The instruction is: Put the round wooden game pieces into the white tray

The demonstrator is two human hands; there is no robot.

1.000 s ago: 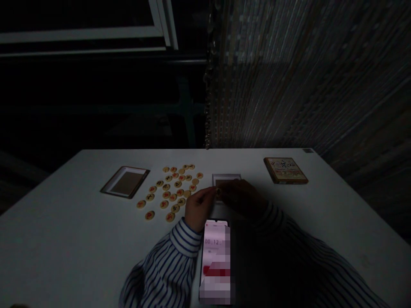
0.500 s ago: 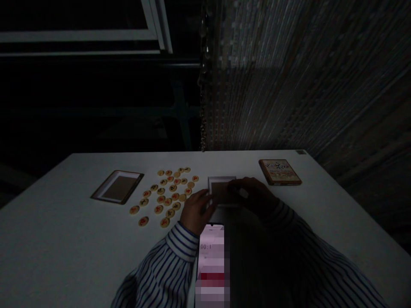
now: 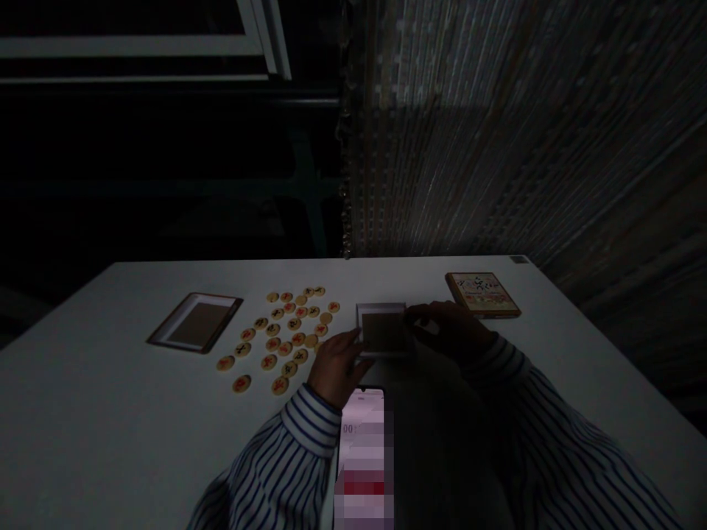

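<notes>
A shallow open box (image 3: pixel 382 333) with white walls and a brown bottom lies on the table in front of me. My left hand (image 3: pixel 336 366) holds its left side, thumb low at the near corner and fingers along the wall. Curled at the box's right edge, the fingers of my right hand (image 3: pixel 450 329) pinch the rim; shadow hides their exact grip. Several round wooden xiangqi pieces (image 3: pixel 284 348) with red or black characters are scattered left of the box. Some show a plain face.
A second open box part (image 3: pixel 207 321) lies at the left on the white table (image 3: pixel 138 427). A printed box lid (image 3: pixel 482 293) sits back right. Below my left hand lies a lit phone (image 3: pixel 364 412). Behind the table hangs a string curtain (image 3: pixel 442 147). The room is dark.
My right hand has shifted right, from over the box's inside to its right edge, uncovering more of the brown bottom. My left hand stays at the left side. The view shifts slightly.
</notes>
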